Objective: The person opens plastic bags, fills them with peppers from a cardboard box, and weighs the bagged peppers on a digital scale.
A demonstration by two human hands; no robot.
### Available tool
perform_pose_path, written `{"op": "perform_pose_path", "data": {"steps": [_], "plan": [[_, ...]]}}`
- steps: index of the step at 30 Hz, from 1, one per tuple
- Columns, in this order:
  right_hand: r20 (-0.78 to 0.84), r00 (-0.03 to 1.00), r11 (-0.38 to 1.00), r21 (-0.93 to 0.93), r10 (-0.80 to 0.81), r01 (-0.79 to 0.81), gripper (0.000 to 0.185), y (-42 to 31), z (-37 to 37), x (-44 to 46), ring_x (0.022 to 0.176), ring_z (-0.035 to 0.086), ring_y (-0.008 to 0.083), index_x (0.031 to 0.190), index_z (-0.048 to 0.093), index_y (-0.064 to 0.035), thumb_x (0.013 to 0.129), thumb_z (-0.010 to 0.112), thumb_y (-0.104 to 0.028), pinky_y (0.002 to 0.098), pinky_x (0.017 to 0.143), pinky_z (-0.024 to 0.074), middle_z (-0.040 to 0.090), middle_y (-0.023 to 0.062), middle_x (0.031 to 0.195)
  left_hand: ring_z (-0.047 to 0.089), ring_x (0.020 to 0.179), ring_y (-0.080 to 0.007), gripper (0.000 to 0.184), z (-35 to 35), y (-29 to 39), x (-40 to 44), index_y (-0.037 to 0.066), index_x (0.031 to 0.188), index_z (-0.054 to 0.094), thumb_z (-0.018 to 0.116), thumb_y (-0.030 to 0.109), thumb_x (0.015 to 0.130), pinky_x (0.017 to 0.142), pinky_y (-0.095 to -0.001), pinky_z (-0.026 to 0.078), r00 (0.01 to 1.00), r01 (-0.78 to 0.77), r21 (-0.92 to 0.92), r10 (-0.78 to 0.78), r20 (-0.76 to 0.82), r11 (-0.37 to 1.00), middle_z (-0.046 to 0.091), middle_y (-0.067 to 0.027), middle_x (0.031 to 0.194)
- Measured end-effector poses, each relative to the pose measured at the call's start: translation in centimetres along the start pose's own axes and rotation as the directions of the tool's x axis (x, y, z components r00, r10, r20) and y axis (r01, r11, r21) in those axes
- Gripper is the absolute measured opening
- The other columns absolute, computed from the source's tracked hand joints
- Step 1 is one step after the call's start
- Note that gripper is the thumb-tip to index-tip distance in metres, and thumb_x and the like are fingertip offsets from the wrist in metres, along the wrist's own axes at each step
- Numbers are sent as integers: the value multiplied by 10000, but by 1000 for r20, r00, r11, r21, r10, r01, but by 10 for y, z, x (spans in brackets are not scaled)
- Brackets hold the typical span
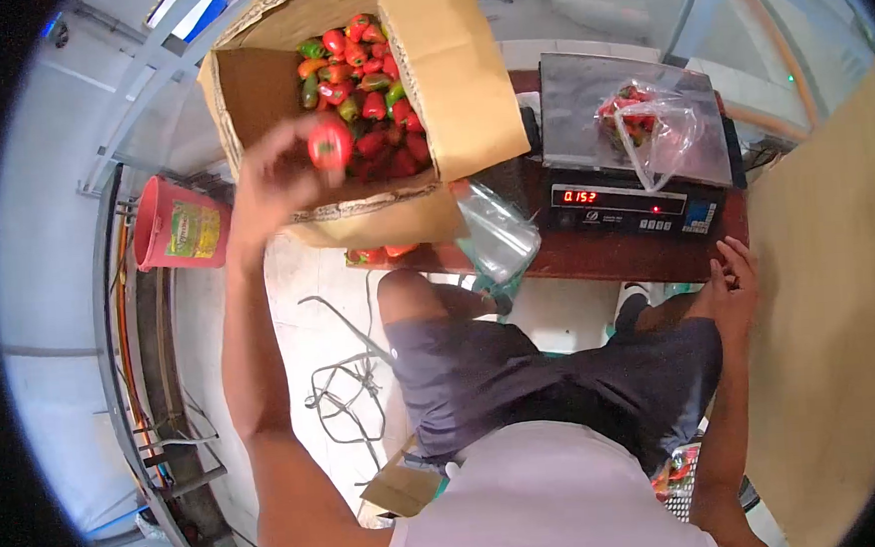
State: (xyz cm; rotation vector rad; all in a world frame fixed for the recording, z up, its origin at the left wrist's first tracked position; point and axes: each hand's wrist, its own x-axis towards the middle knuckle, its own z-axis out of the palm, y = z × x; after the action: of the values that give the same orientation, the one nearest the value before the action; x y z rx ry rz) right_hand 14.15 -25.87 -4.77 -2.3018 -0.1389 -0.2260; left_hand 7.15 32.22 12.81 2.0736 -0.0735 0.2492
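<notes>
My left hand (pixel 276 178), slightly blurred, is over the cardboard box (pixel 460 67) with a red pepper (pixel 329 143) at its fingertips. Inside the box lie many small peppers (pixel 355 68), mostly red, with some green and orange ones. My right hand (pixel 736 280) rests by my knee near the table's right edge, its fingers loosely apart and nothing in them. Just beyond it stands a digital scale (pixel 638 201) with red lit digits, the last one unclear. A clear plastic bag (pixel 664 134) with red peppers in it lies on the metal pan.
A roll or stack of clear plastic bags (pixel 500 235) lies beside the box on the dark red table (pixel 576 250). The pink bucket (pixel 179 224) stands at left. A large cardboard sheet (pixel 832 330) rises at right. Tangled strapping (pixel 345 399) lies on the floor.
</notes>
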Motion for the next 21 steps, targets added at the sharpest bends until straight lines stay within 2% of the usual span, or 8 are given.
{"op": "perform_pose_path", "data": {"steps": [2,5,6,9,12,15,18,21], "plan": [[-4,1000,1000,15,-10,10,290,3,0,-3,1032,643,190,1204,696,-83,915,683,-62,296,772,560,615,70,1309,607,1166,-163,527,8,19,-54,36,1263,636,802,20,764,981,-328,512,973,146,50,-153,172,988,662,-51,1214],[2,998,998,-24,-66,66,290,3,-2,-3,1007,650,185,1202,699,-92,914,687,-68,298,757,566,619,65,1302,634,933,-136,538,37,1,-100,54,1207,667,854,35,702,809,-304,535,816,349,154,-381,435,924,699,-44,1090],[-7,991,989,-62,-133,132,293,7,-3,-3,1003,651,184,1202,700,-96,911,691,-69,299,753,567,620,61,1301,639,871,-135,547,53,-5,-104,70,1230,671,832,40,708,745,-289,525,775,409,226,-467,427,884,703,-53,1053],[7,989,987,-74,-145,145,299,-1,-3,-4,1007,655,185,1197,706,-109,900,703,-73,302,756,571,625,54,1297,700,903,-259,578,89,-114,-122,102,1259,671,814,89,699,766,-366,556,974,-70,309,-2,227,948,723,-116,1061],[9,992,986,-113,-124,125,305,-7,-2,-10,1025,654,187,1193,710,-114,891,711,-73,301,760,572,628,54,1296,696,903,-366,531,123,-168,-119,112,1255,668,772,300,769,828,-445,558,991,93,581,-130,23,809,715,-178,1015],[-8,988,978,-138,-156,153,306,2,-1,-12,1044,650,191,1189,712,-113,886,713,-70,299,764,569,629,60,1293,692,928,-395,547,142,-184,-113,144,1310,623,720,265,785,811,-483,554,932,239,720,-363,19,651,724,-174,995],[-11,992,987,-101,-128,126,296,-3,-6,-13,1049,648,209,1190,708,-91,895,704,-58,313,785,570,630,76,1300,695,916,-397,538,157,-190,-114,149,1335,591,653,188,803,796,-493,556,906,328,754,-415,-80,569,722,-184,981],[-13,993,990,-81,-116,115,297,3,-8,-13,1051,648,210,1183,710,-90,888,705,-50,315,793,561,631,75,1290,682,937,-422,382,162,-155,-106,79,1158,658,662,145,781,802,-513,550,925,360,587,-358,-125,725,696,-260,956]]}}
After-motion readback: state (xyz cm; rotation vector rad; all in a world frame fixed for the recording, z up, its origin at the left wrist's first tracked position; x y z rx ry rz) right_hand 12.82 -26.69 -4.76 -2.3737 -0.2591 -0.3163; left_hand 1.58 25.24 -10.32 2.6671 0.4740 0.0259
